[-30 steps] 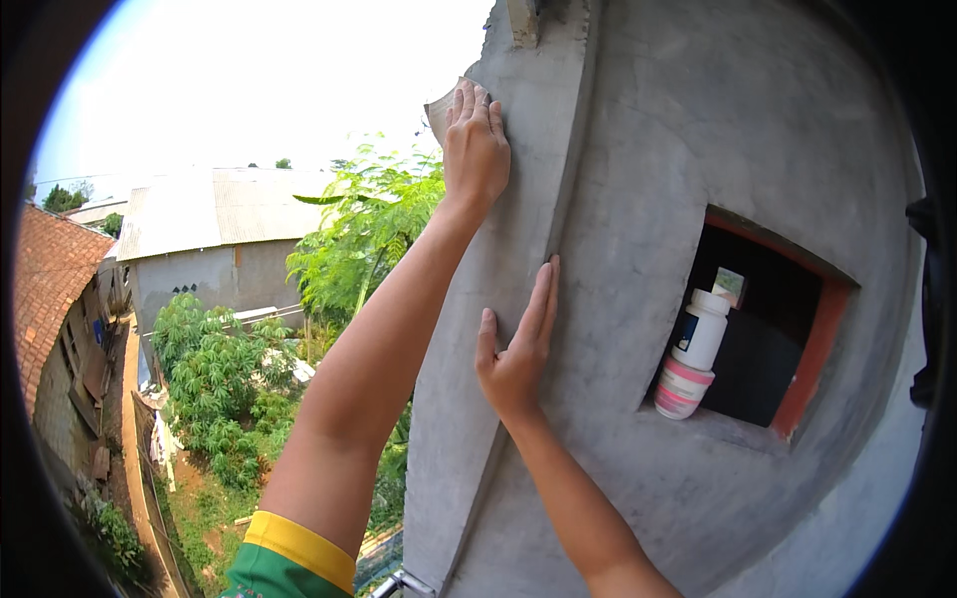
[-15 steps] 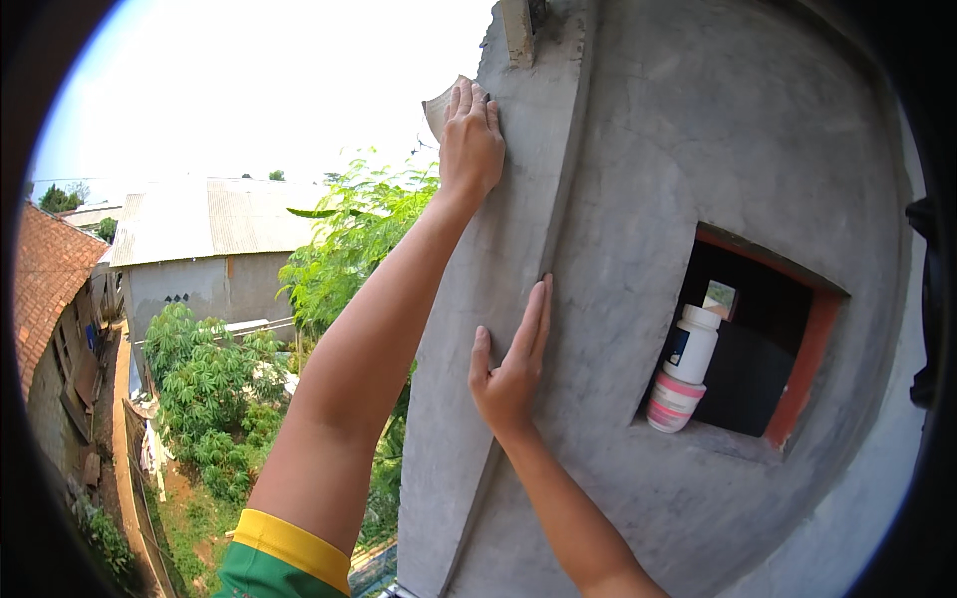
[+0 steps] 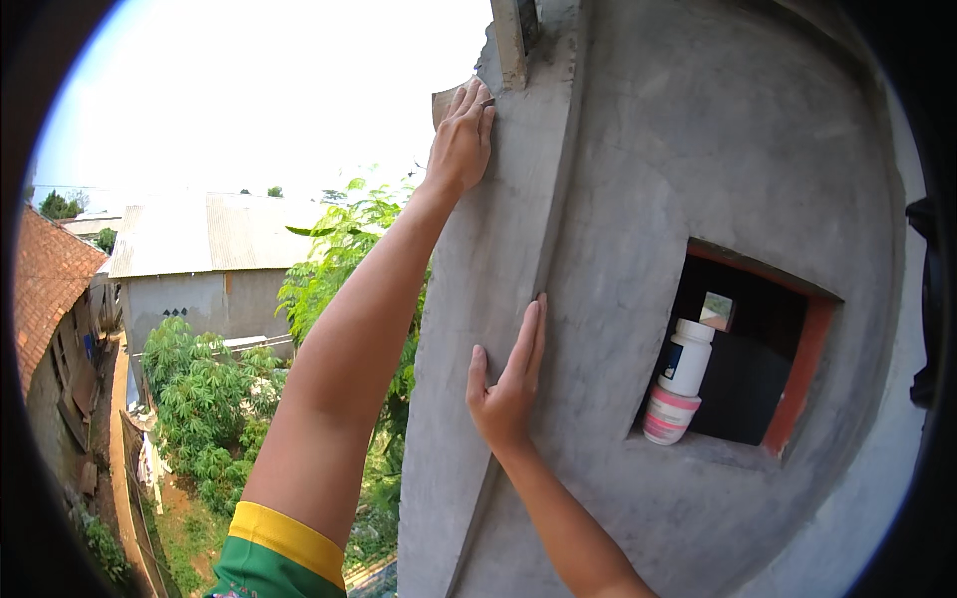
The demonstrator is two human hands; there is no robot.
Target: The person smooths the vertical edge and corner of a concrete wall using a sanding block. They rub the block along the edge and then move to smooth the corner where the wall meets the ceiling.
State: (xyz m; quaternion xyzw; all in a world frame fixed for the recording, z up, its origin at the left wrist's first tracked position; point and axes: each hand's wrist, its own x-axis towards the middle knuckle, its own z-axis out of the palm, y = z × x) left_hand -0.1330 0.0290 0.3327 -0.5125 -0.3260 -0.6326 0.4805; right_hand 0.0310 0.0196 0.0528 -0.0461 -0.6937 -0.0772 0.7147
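My left hand (image 3: 461, 140) is high on the grey plastered column (image 3: 454, 329), its fingers pressed over a curved, pale sheet (image 3: 443, 102) like coarse paper, which sticks out past the column's broken edge. My right hand (image 3: 506, 384) lies lower on the same column beside its raised vertical ridge, fingers stretched out and thumb apart, with nothing visible under it. A short post (image 3: 511, 45) stands out at the column's top, just above my left hand.
A square opening (image 3: 748, 369) with red edges holds a white bottle (image 3: 686, 357) on a pink-banded tub (image 3: 669, 417). Down at the left are leafy trees (image 3: 204, 409), a tiled roof (image 3: 50, 279), a metal-roofed building (image 3: 174, 289) and a narrow path (image 3: 125, 448).
The view has shifted, so wall and opening sit lower in it. My left hand has slid slightly up the column, nearer the post. My right hand stays against the wall.
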